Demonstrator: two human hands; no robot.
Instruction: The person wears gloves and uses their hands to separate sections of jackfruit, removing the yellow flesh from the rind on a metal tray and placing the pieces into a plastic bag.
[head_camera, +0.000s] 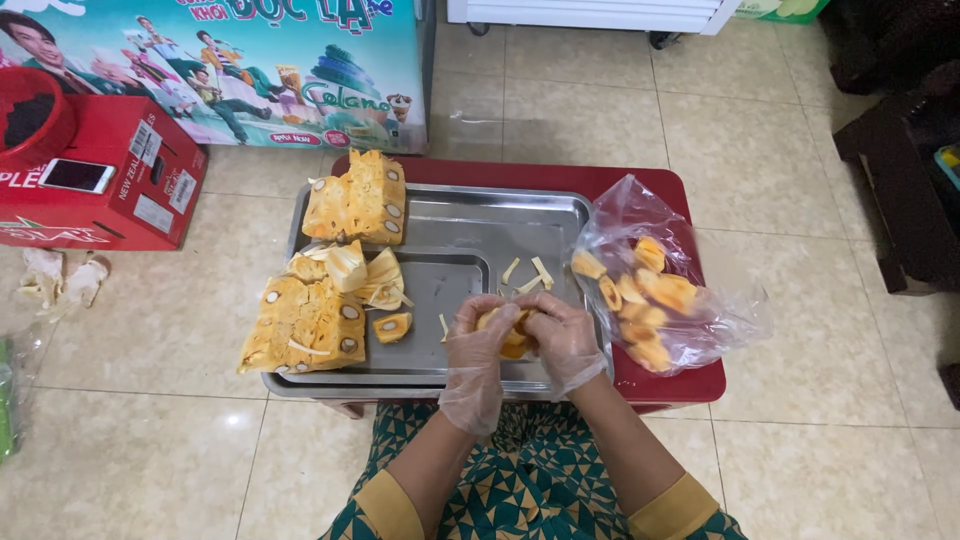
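Both my hands wear thin clear gloves and meet over the near right part of a steel tray (480, 210). My left hand (478, 340) and my right hand (562, 338) together grip one yellow jackfruit pod (512, 333) between the fingers. Large cut jackfruit chunks lie on the tray's left: one at the far corner (358, 198), another near the front (305, 322). A single loose pod (392, 326) rests on a smaller inner tray (450, 290). Pale fibre strips (527, 275) lie just beyond my hands.
A clear plastic bag (655, 290) with several peeled pods sits on the red low table (680, 385) to the right of the tray. A red carton (100, 185) with a phone on it stands on the tiled floor at left. Dark furniture (905, 180) is at right.
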